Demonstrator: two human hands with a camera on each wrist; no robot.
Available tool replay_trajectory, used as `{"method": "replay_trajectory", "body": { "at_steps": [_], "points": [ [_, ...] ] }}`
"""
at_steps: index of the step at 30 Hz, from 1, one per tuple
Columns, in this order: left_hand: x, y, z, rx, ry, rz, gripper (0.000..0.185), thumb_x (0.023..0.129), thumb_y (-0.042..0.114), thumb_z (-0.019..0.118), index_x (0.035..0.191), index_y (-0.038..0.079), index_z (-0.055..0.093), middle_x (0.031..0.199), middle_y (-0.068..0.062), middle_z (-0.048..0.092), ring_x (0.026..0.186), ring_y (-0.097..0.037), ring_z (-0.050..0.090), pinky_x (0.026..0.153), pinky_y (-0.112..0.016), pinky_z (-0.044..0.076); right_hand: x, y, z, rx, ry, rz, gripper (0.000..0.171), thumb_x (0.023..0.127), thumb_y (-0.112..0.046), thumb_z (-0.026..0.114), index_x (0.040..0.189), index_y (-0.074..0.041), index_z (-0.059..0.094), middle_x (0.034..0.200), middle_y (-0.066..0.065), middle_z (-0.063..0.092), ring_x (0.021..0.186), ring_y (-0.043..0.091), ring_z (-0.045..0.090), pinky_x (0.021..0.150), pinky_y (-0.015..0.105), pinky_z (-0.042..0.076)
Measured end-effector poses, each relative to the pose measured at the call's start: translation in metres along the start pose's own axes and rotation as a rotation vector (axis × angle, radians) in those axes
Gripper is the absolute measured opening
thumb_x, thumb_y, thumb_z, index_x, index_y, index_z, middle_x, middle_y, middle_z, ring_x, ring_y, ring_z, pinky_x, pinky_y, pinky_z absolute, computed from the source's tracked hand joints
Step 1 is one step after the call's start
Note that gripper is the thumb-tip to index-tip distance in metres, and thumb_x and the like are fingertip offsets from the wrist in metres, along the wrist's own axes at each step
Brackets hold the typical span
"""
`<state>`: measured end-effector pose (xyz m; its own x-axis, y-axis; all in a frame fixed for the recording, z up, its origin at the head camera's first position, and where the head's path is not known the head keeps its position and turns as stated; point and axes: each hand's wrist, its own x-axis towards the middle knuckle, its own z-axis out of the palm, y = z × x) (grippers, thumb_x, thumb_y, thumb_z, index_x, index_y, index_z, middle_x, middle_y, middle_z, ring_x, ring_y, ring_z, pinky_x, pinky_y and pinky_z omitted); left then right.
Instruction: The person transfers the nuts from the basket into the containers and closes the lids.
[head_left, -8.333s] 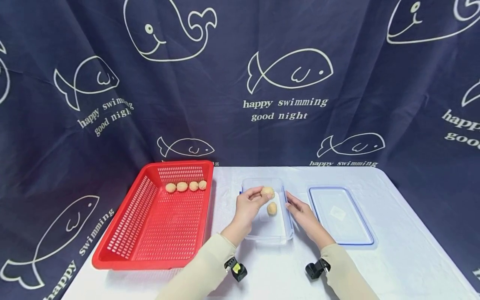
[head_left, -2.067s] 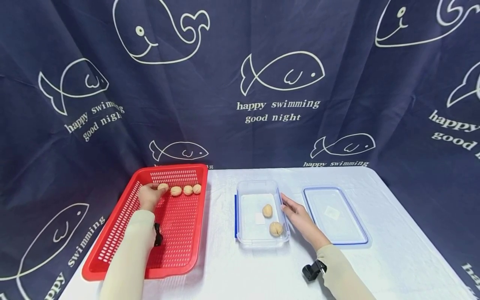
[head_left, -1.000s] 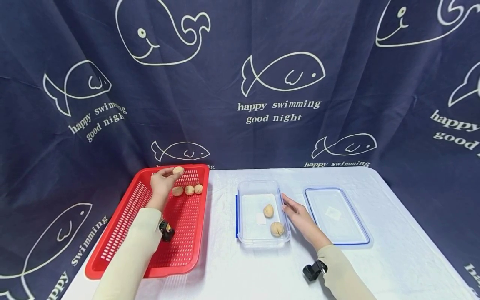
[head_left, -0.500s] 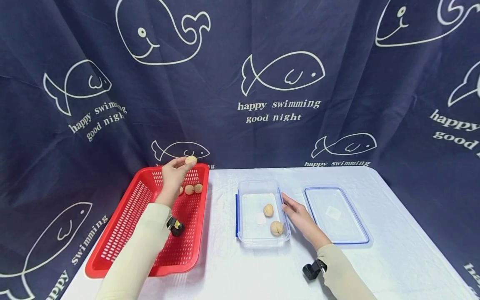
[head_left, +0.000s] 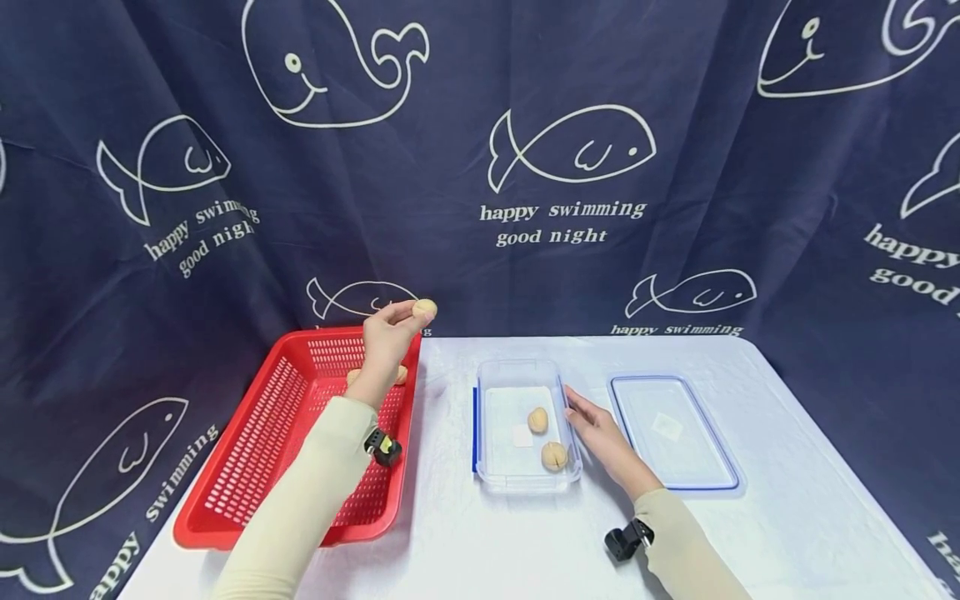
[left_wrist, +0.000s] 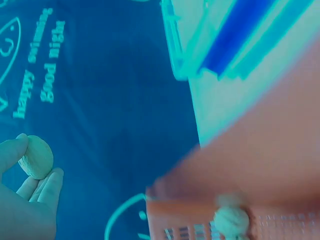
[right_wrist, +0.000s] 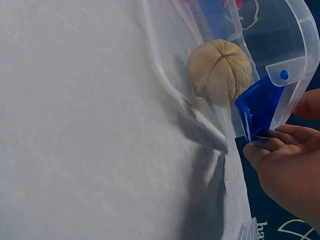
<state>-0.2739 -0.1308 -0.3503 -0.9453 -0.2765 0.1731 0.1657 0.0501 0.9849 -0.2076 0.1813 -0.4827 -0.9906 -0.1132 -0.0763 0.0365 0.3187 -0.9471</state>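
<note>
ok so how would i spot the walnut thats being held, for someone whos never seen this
Start at the red basket on the table's left side. Above its far right corner, the left hand pinches one walnut in its fingertips. It is the only nut in the air; the others lie in the basket or the clear box.

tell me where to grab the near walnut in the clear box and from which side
Take the near walnut across its rounded middle, coming straight down from above. It lies low on the floor of the clear box, close to the near right corner, so the walls block a sideways grip. The right hand rests against the box's right wall, so it is probably the handier one.
</note>
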Motion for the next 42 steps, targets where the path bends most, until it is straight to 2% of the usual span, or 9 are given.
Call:
{"method": "replay_trajectory", "body": {
  "at_steps": [3, 9, 14, 21, 34, 42],
  "points": [
    [-0.005, 0.001, 0.011, 0.011, -0.026, -0.013, 0.036, 0.077, 0.006, 0.078, 0.111, -0.003, 0.068, 0.107, -0.019, 0.069, 0.093, -0.018, 0.067, 0.084, -0.028, 0.053, 0.0, 0.0, 0.0, -0.002, -0.004, 0.001, 0.052, 0.103, -0.02, 0.043, 0.151, -0.008, 0.028, 0.155, 0.013, 0.027, 0.142, 0.032, 0.023, 0.115, 0.046, 0.016],
    [-0.019, 0.003, 0.031, 0.006, -0.069, -0.005, 0.037, 0.077, -0.001, 0.077, 0.111, -0.007, 0.067, 0.109, -0.024, 0.067, 0.086, -0.011, 0.065, 0.073, -0.016, 0.051, -0.001, 0.0, 0.001, 0.003, 0.002, -0.001, 0.052, 0.102, -0.019, 0.043, 0.151, -0.008, 0.029, 0.155, 0.014, 0.028, 0.142, 0.033, 0.023, 0.115, 0.046, 0.016],
    [-0.034, 0.0, 0.046, -0.003, -0.099, -0.014, 0.035, 0.077, -0.001, 0.077, 0.111, -0.007, 0.067, 0.108, -0.022, 0.068, 0.091, -0.019, 0.067, 0.078, -0.022, 0.054, -0.001, -0.001, 0.001, 0.006, 0.004, -0.007, 0.052, 0.102, -0.019, 0.044, 0.15, -0.008, 0.029, 0.154, 0.015, 0.028, 0.142, 0.033, 0.023, 0.115, 0.045, 0.016],
    [-0.054, -0.01, 0.063, 0.046, -0.146, -0.037, 0.034, 0.077, 0.003, 0.079, 0.108, -0.005, 0.068, 0.106, -0.02, 0.07, 0.096, -0.026, 0.068, 0.079, -0.028, 0.055, -0.001, -0.001, 0.003, -0.003, 0.01, -0.013, 0.052, 0.102, -0.019, 0.045, 0.15, -0.007, 0.03, 0.153, 0.016, 0.03, 0.141, 0.034, 0.025, 0.115, 0.046, 0.018],
    [-0.089, -0.037, 0.095, 0.079, -0.217, -0.079, 0.031, 0.076, 0.004, 0.079, 0.104, -0.005, 0.069, 0.102, -0.018, 0.07, 0.094, -0.027, 0.069, 0.078, -0.028, 0.056, 0.0, -0.001, 0.0, 0.003, 0.002, -0.008, 0.052, 0.102, -0.019, 0.044, 0.15, -0.007, 0.029, 0.154, 0.015, 0.028, 0.142, 0.032, 0.025, 0.115, 0.044, 0.018],
    [-0.111, -0.057, 0.111, 0.149, -0.261, -0.111, 0.031, 0.075, 0.005, 0.08, 0.104, -0.003, 0.07, 0.103, -0.016, 0.07, 0.092, -0.024, 0.069, 0.075, -0.026, 0.056, 0.0, -0.001, 0.0, 0.001, -0.002, -0.009, 0.051, 0.103, -0.02, 0.044, 0.15, -0.007, 0.03, 0.154, 0.015, 0.028, 0.142, 0.033, 0.025, 0.115, 0.045, 0.018]
  ]
}}
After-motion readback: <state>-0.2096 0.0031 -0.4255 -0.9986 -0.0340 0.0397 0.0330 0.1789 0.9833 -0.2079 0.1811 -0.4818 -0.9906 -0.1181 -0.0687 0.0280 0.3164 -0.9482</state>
